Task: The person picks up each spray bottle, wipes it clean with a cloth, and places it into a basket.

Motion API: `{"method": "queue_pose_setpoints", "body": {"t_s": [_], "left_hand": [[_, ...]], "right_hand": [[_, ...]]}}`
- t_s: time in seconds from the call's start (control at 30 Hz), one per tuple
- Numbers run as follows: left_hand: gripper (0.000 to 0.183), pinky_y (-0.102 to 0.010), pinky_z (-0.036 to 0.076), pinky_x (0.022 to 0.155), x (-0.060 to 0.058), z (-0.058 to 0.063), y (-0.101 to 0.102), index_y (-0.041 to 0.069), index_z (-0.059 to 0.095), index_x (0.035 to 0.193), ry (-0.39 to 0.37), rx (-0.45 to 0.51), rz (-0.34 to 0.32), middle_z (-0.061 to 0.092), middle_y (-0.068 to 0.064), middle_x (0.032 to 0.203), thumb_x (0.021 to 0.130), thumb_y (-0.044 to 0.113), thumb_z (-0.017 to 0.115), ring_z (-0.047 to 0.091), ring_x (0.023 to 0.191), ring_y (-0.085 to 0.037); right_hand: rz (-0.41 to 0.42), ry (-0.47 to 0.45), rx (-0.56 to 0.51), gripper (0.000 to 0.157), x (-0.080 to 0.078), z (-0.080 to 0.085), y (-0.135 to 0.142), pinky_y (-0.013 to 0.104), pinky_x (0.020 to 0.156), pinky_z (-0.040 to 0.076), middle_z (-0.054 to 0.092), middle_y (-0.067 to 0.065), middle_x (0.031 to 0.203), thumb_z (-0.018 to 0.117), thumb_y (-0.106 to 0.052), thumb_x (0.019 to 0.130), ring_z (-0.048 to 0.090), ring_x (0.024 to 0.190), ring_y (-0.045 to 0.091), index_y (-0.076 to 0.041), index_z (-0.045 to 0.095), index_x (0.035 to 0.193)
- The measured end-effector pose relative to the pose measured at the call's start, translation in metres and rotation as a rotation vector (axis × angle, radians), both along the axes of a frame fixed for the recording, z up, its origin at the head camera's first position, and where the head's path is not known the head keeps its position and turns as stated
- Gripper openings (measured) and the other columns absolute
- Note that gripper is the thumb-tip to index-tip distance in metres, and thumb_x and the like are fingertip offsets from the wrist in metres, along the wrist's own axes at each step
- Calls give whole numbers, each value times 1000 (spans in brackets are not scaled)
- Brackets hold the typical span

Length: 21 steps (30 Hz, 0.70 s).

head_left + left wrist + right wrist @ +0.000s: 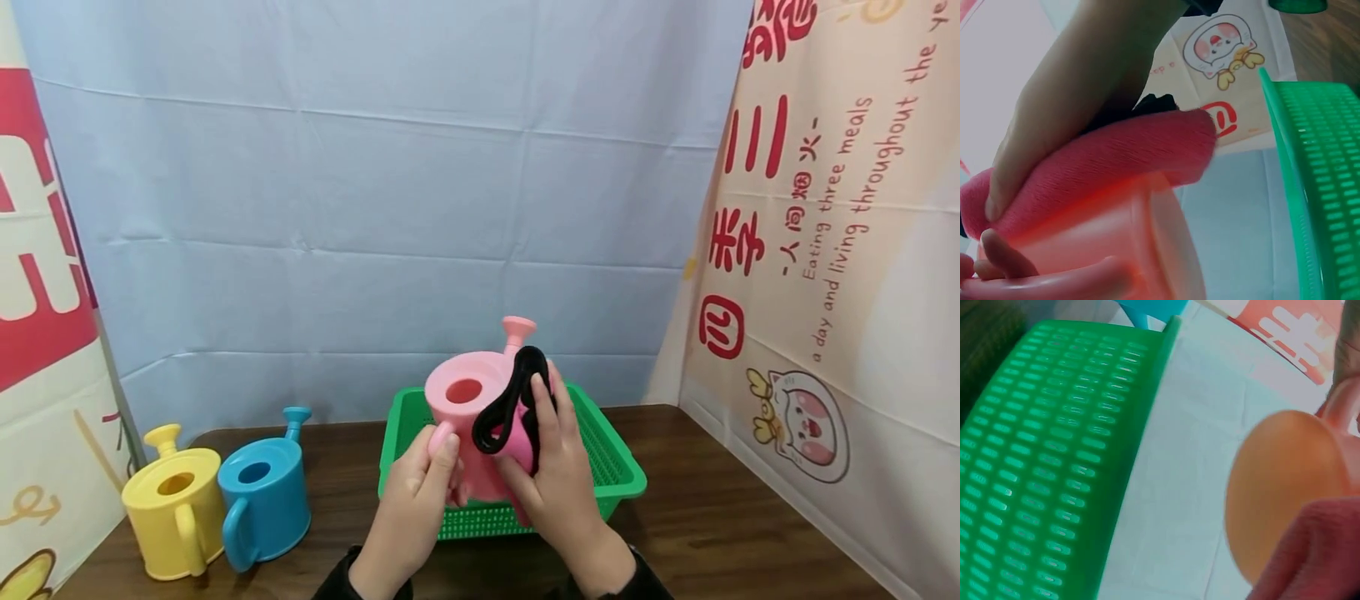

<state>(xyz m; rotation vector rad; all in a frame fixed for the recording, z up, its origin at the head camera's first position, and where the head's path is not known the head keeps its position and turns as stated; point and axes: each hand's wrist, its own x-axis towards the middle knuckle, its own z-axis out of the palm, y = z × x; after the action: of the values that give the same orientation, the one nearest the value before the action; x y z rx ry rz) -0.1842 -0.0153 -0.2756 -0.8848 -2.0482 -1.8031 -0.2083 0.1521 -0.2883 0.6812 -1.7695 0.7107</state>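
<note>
A pink toy watering can (480, 467) is held up over the green basket, its spout pointing away. My left hand (416, 479) grips its handle, thumb on top. My right hand (558, 467) holds a rolled or folded pink fuzzy cloth (1129, 156) with a black looped band (501, 417) against the can's right side. In the left wrist view the cloth lies along the can's body (1104, 215), above the handle (1054, 281). The right wrist view shows the can's round end (1285, 487), partly covered by the cloth (1316, 550).
The green perforated basket (622, 483) stands on the dark wooden table (720, 500) behind and below my hands. To the left, a yellow watering can (157, 529) and a blue watering can (281, 504) stand upright side by side. Cloth sheets hang behind and at both sides.
</note>
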Motion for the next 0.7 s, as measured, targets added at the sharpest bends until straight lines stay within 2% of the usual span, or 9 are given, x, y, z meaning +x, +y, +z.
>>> {"method": "queue_pose_setpoints", "body": {"t_s": [0.1, 0.2, 0.4, 0.6, 0.7], "left_hand": [[35, -28, 48, 54, -1, -1, 1, 3, 44, 86, -34, -32, 7, 49, -9, 66, 101, 33, 37, 52, 57, -18], [34, -28, 48, 54, -1, -1, 0, 3, 44, 85, -41, -18, 11, 49, -10, 67, 101, 32, 38, 52, 58, -19], [34, -27, 46, 52, -3, 1, -4, 1, 44, 86, -37, 17, 33, 49, -12, 68, 102, 30, 37, 50, 58, -19], [35, -30, 49, 54, -9, 2, -7, 0, 45, 89, -42, 32, 36, 49, -12, 68, 102, 31, 36, 51, 58, -20], [33, -32, 51, 55, -11, 1, -10, 0, 48, 95, -38, 38, 61, 49, -12, 70, 102, 30, 35, 51, 57, -21]], "right_hand": [[24, -11, -22, 73, 0, 2, 1, 58, 77, 52, 22, 22, 148, 45, -51, 93, 32, 128, 36, -1, 26, 142], [17, -22, -11, 72, 0, 0, -1, 59, 78, 51, 20, 22, 149, 44, -50, 93, 28, 130, 37, -2, 24, 143], [-36, -6, 45, 70, -1, -6, -8, 65, 79, 47, 20, 24, 148, 41, -51, 94, 28, 129, 40, -8, 23, 145], [-54, 9, 100, 68, -4, -8, -11, 68, 81, 43, 20, 23, 148, 40, -52, 94, 30, 127, 42, -7, 26, 144], [-58, 12, 159, 66, -6, -11, -14, 67, 82, 42, 20, 24, 148, 39, -51, 95, 29, 128, 43, -6, 29, 142]]}}
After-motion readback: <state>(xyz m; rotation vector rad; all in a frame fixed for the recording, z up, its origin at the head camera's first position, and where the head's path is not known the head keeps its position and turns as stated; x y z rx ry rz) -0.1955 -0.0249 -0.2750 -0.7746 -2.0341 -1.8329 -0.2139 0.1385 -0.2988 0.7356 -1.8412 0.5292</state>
